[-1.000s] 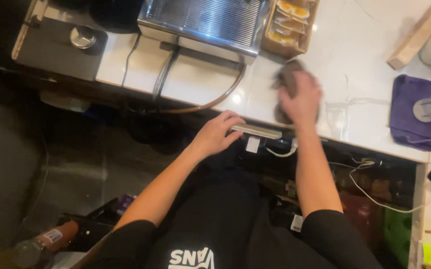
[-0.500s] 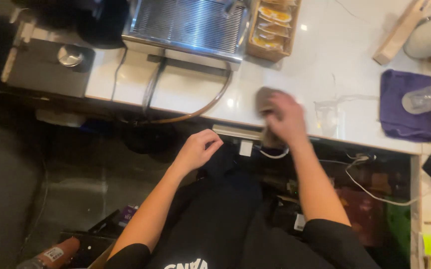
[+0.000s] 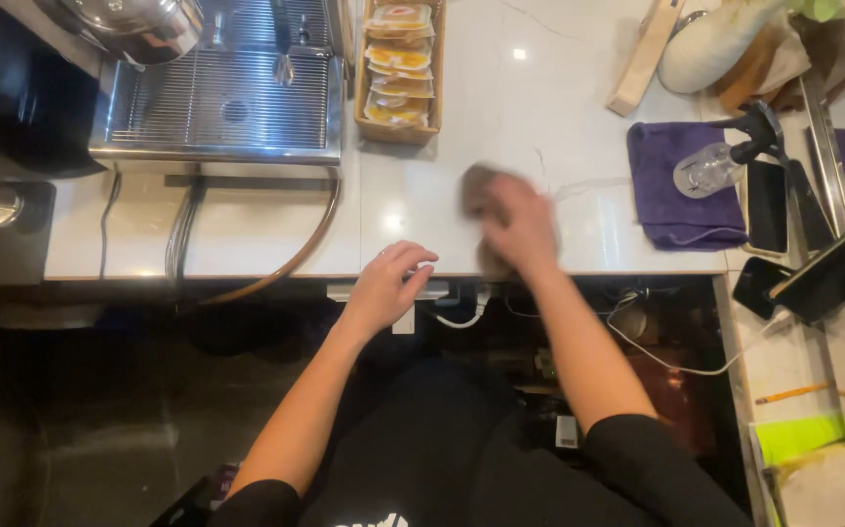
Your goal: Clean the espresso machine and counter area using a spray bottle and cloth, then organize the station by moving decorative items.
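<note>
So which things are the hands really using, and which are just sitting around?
In use:
- right hand, pressing a brown cloth on the white counter
- left hand, resting at the counter's edge

Just lying about:
- purple cloth with a spray bottle on it
- wooden box of packets
- metal drip tray
- yellow pencil

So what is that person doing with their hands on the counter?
The person is wiping the white counter. Their right hand presses a brown cloth flat on it, near the front edge; the hand is blurred, so it is moving. Their left hand rests on the counter's edge, holding nothing. A metal drip tray and a wooden box of packets sit further back, and a purple cloth lies off to the side.
</note>
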